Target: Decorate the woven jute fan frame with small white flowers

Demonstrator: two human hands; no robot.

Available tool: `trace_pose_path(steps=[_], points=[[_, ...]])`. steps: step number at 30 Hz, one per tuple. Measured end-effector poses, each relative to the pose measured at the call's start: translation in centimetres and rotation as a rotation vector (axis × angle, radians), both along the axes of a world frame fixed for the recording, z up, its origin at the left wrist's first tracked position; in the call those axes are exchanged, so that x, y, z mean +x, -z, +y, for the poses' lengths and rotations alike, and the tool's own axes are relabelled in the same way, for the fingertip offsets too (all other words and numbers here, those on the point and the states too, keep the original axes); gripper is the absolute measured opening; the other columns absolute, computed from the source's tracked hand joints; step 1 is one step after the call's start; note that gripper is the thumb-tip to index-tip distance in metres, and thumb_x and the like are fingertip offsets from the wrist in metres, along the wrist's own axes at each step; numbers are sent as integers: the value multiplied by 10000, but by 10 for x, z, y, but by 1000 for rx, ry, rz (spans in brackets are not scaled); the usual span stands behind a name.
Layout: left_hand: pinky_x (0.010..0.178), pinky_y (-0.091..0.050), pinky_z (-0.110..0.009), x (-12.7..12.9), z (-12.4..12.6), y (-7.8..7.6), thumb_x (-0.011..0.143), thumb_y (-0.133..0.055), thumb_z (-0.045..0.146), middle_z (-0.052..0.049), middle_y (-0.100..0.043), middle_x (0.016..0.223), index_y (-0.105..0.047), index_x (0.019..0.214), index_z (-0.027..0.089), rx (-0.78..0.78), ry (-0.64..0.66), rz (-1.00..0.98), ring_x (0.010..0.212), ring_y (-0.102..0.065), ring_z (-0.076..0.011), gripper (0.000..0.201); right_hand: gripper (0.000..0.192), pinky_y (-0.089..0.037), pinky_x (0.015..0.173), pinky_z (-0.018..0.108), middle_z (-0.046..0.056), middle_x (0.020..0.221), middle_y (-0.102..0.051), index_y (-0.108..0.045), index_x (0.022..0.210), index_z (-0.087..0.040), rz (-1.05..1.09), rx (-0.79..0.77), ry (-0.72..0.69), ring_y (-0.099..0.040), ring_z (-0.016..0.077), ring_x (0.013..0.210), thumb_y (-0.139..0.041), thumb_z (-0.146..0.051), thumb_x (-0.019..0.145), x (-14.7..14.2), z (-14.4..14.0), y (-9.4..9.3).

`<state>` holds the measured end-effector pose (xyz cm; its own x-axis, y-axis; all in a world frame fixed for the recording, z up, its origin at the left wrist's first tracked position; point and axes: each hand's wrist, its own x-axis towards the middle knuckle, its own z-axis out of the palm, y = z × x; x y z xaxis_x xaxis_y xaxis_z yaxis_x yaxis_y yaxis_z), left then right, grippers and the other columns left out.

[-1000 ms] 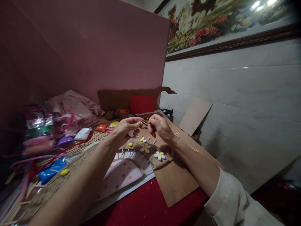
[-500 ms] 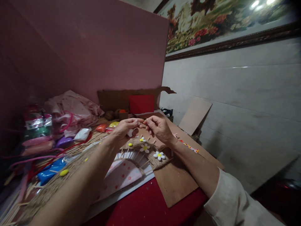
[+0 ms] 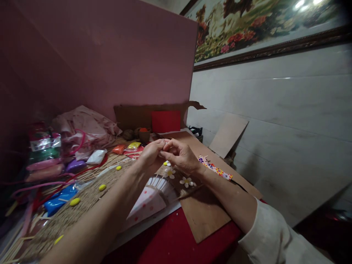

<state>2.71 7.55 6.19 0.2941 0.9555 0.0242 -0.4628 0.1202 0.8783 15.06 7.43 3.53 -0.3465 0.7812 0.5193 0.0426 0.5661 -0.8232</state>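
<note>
My left hand (image 3: 152, 153) and my right hand (image 3: 180, 154) meet above the far part of a twine-covered fan-shaped piece (image 3: 88, 198). The left fingers are closed; a lump of white clay showed in them earlier, and the hands mostly cover it now. The right thumb and fingertips pinch against the left fingertips, and what lies between them is hidden. Below the right hand, white-petalled flowers (image 3: 187, 182) with yellow centres lie on the twine. Several yellow discs (image 3: 74, 201) dot the band under my left forearm. A pink spotted panel (image 3: 145, 203) fills the inner curve.
Bags of coloured clay, among them a blue pack (image 3: 60, 200) and a white pack (image 3: 96, 157), lie at left over thin sticks. A brown board (image 3: 205, 216) is on the red table cover (image 3: 165, 238). Flower-patterned strips (image 3: 216, 168) rest beside my right wrist.
My hands have drawn closer, and the right fingers have curled in against the left ones. The white lump has gone out of sight. More of the patterned strips shows.
</note>
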Motion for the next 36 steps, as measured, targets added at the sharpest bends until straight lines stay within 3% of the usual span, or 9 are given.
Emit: trace_pose_path(steps=[4, 9, 12, 16, 21, 25, 30, 36], points=[[426, -388, -185, -6, 2, -2, 852, -390, 69, -13, -481, 550, -572, 658, 96, -43, -28, -36, 423, -430, -73, 268, 252, -348, 379, 187, -28, 631, -585, -491, 823, -203, 96, -49, 13, -481, 77, 440, -594, -431, 793, 1, -2, -4], [473, -421, -185, -4, 3, -2, 815, -425, 43, -15, -497, 570, -555, 626, 105, -46, -81, -44, 474, -474, -83, 238, 137, -398, 523, 217, 3, 710, -610, -559, 858, -198, -211, 253, 198, -544, 110, 587, -588, -326, 821, 1, -3, 4], [467, -422, -186, -1, 1, -1, 820, -403, 40, -12, -486, 551, -541, 614, 109, -54, -82, -27, 466, -472, -85, 257, 94, -408, 566, 223, 18, 767, -630, -573, 882, -197, -263, 309, 264, -566, 124, 645, -558, -279, 836, 1, -1, 9], [432, -416, -203, -3, 0, -2, 844, -371, 56, -22, -497, 543, -537, 636, 110, -67, -61, 25, 437, -477, -99, 272, 125, -361, 481, 201, -22, 618, -575, -576, 800, -194, -188, 230, 264, -500, 94, 516, -627, -307, 785, 2, 1, 6], [409, -386, -182, -9, 0, -5, 867, -390, 81, -3, -490, 542, -559, 687, 105, -49, -16, 30, 392, -442, -72, 248, 217, -344, 386, 198, -40, 571, -563, -548, 811, -188, 83, 14, 65, -412, 67, 384, -578, -403, 814, 3, 1, -1], [396, -359, -165, -11, -1, -7, 882, -450, 151, -2, -518, 591, -605, 802, 97, -3, 48, -27, 414, -458, -64, 182, 184, -392, 472, 212, -19, 610, -569, -571, 797, -183, 45, 189, 283, -492, 92, 488, -542, -356, 854, 4, 1, 1], [411, -370, -159, -10, -2, -6, 805, -525, 65, -1, -529, 587, -632, 840, 89, 7, -18, 0, 446, -485, -66, 115, 131, -406, 560, 229, 26, 770, -625, -606, 823, -174, -127, 392, 479, -530, 115, 623, -570, -299, 843, 3, -3, -1], [401, -341, -156, -10, 0, -5, 703, -616, 57, -15, -564, 588, -604, 688, 94, 52, -61, 78, 447, -476, -61, 41, 104, -406, 573, 232, 26, 766, -601, -613, 795, -172, -143, 467, 539, -524, 120, 637, -580, -261, 839, 4, -1, -3]])
